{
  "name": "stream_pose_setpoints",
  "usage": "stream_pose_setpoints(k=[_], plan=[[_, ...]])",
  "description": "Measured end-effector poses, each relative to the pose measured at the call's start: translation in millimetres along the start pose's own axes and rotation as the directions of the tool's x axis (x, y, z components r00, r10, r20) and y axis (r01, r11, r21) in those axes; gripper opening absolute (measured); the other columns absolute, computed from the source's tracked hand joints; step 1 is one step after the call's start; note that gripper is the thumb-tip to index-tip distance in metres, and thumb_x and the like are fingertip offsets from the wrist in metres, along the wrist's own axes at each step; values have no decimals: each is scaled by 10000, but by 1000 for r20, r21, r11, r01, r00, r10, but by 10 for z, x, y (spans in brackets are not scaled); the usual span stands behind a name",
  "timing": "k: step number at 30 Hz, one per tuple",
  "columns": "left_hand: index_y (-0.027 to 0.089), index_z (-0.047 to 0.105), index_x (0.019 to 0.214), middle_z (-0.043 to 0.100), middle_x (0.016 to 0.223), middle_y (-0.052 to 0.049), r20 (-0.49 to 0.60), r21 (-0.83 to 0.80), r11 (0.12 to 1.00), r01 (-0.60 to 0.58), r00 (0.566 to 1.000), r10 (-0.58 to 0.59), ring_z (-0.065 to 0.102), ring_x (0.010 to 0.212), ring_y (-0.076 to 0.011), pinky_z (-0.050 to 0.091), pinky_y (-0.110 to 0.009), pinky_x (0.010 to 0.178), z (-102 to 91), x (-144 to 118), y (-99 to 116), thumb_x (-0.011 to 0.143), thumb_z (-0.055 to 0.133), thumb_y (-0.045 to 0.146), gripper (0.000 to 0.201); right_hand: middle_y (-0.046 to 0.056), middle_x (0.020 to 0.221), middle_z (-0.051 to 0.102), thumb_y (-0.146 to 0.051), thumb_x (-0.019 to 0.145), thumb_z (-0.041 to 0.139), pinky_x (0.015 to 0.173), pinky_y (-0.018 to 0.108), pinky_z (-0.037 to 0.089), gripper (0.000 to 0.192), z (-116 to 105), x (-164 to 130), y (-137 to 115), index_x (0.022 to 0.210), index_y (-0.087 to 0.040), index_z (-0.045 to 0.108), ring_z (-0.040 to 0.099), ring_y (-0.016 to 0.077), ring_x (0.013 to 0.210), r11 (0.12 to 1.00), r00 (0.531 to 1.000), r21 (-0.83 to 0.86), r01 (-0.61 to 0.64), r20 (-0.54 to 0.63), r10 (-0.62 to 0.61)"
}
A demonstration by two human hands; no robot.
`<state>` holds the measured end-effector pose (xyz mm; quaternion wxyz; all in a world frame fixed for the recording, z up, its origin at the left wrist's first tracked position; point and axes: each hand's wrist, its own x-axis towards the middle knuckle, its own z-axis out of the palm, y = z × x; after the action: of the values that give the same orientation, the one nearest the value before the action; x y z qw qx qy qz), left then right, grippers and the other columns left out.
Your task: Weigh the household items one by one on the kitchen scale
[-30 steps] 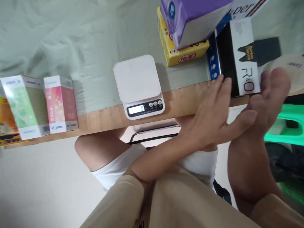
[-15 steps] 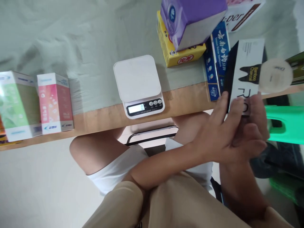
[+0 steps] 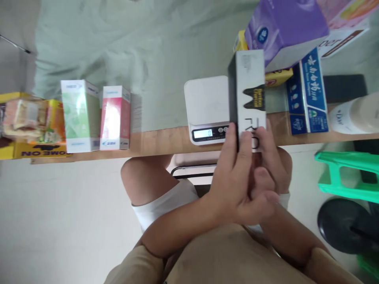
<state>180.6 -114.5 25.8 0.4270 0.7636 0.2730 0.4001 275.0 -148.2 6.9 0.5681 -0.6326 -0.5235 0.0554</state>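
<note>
Both of my hands hold a long white-and-black box (image 3: 250, 90) marked "Bamboo Charcoal". My left hand (image 3: 237, 181) grips its lower left part, fingers along the face. My right hand (image 3: 272, 161) is wrapped around its lower right side, partly hidden behind the left hand. Seen from above, the box overlaps the right edge of a white digital scale (image 3: 206, 98); whether they touch, I cannot tell. The scale's lit display (image 3: 204, 133) seems to read 0, and the visible part of its plate bears nothing.
Right of the scale stand a purple pack (image 3: 287, 27), a yellow box (image 3: 280, 77), a blue toothpaste box (image 3: 308, 94) and a pale bottle (image 3: 355, 116). Green (image 3: 81, 114) and pink (image 3: 115, 118) cartons and yellow packages (image 3: 26, 126) line the left. A green stool (image 3: 349, 177) is below right.
Both hands have brought the box leftward from beside the blue toothpaste box to the scale's right edge. The view has shifted right, and more packages show at the left.
</note>
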Motion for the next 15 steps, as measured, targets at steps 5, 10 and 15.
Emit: stream_pose_setpoints(k=[5, 10, 15], plan=[[274, 10, 1703, 68, 1809, -95, -76, 65, 993, 95, 993, -90, 29, 1687, -364, 293, -636, 1347, -279, 100, -220, 1045, 303, 570, 778, 32, 1656, 493, -335, 1032, 386, 1252, 478, 500, 565, 394, 287, 88, 1594, -306, 443, 479, 240, 1547, 995, 983, 84, 48, 175, -62], [249, -2, 1702, 62, 1805, -122, -33, 43, 990, 136, 990, -135, -14, 1690, -319, 321, -580, 1340, -339, 154, -390, 1070, 247, 547, 742, 49, 1642, 511, -377, 1047, 404, 1242, 480, 502, 527, 487, 387, 122, 1566, -321, 481, 497, 241, 1535, 997, 974, 81, 5, 224, -23], [242, 43, 1702, 66, 1805, -127, -69, 4, 989, 148, 987, -147, 14, 1695, -309, 356, -539, 1324, -313, 154, -473, 1064, 257, 574, 751, 40, 1578, 584, -421, 1052, 403, 1286, 552, 432, 508, 493, 393, 107, 1543, -352, 512, 498, 272, 1534, 997, 965, 50, -60, 258, 45]])
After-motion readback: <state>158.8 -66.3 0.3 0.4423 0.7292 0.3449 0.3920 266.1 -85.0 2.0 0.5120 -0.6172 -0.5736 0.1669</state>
